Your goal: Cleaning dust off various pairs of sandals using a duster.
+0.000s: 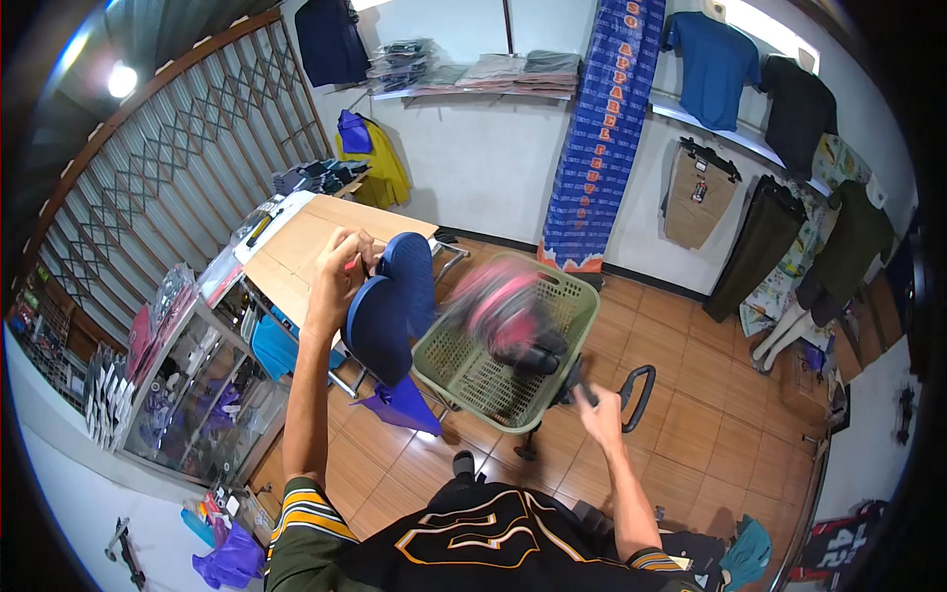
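Observation:
My left hand [344, 270] is raised over the table's near corner, its fingers closed on a pair of blue rubber slippers [388, 314] that hang sole-outward. Just below and to the right stands a green perforated plastic basket [473, 399]. A motion-blurred pink and grey bundle [496, 303], too smeared to identify, shows in or over it. Dark footwear-like items [540, 355] lie beside the bundle. At the basket's right side, my right hand [601, 411] grips a black handle [581, 385], partly covered by my fingers. Another black loop handle [640, 399] juts out farther right.
A cardboard-topped table [318, 229] is on the left, with a cutter [263, 228] on it. Beside it stands a glass display case [200, 407]. Purple cloth [407, 407] hangs below the slippers. A tall banner [599, 140] and a dressed mannequin [832, 251] line the walls.

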Demonstrator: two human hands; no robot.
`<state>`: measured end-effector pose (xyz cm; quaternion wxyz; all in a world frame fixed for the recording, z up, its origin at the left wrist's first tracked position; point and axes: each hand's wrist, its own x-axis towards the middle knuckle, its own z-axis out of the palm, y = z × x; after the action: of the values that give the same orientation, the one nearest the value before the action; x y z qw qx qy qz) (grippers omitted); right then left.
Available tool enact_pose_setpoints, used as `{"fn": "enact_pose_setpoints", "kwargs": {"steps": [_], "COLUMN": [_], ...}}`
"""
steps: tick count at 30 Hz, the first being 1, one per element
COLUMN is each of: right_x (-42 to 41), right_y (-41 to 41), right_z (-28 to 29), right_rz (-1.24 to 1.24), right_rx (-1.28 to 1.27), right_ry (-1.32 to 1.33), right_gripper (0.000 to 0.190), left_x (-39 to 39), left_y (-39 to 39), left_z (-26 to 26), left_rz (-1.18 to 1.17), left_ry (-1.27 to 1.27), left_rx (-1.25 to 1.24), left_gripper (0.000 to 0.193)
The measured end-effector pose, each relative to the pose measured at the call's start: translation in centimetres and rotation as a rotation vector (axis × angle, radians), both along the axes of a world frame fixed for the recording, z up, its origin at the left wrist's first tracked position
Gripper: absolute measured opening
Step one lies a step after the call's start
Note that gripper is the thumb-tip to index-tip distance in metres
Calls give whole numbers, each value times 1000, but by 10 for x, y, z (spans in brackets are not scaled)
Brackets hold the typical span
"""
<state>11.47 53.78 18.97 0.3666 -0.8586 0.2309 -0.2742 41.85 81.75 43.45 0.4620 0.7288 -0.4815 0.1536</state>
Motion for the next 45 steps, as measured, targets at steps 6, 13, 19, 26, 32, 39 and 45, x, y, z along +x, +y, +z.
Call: {"fn": "enact_pose_setpoints", "kwargs": {"steps": [6, 13, 19, 26, 32, 39, 45], "right_x": [19, 19, 10, 9, -6, 12, -11], "right_y": [8, -8, -6, -33, -18, -8, -6], "right_z": [17, 16, 5, -19, -9, -1, 31], "right_rz": [-160, -133, 117, -153, 6, -192, -14], "right_rx": [426, 330, -265, 1002, -82, 971, -76], "right_ry": [-172, -137, 188, -187, 338, -265, 234], "right_gripper": [38, 34, 38, 34, 24, 49, 21], "left_x": [6, 6, 6, 6, 6, -1, -3], "left_y": [-10, -17, -20, -28, -29, -38, -41], "left_z": [-11, -19, -15, -15, -7, -4, -5], "left_rz": [-164, -256, -251, -233, -306, -319, -284], "left_ry": [323, 404, 385, 423, 438, 441, 395], "left_rx": [-192, -152, -90, -129, -182, -169, -118], "left_gripper": [20, 23, 22, 21, 21, 14, 23]}}
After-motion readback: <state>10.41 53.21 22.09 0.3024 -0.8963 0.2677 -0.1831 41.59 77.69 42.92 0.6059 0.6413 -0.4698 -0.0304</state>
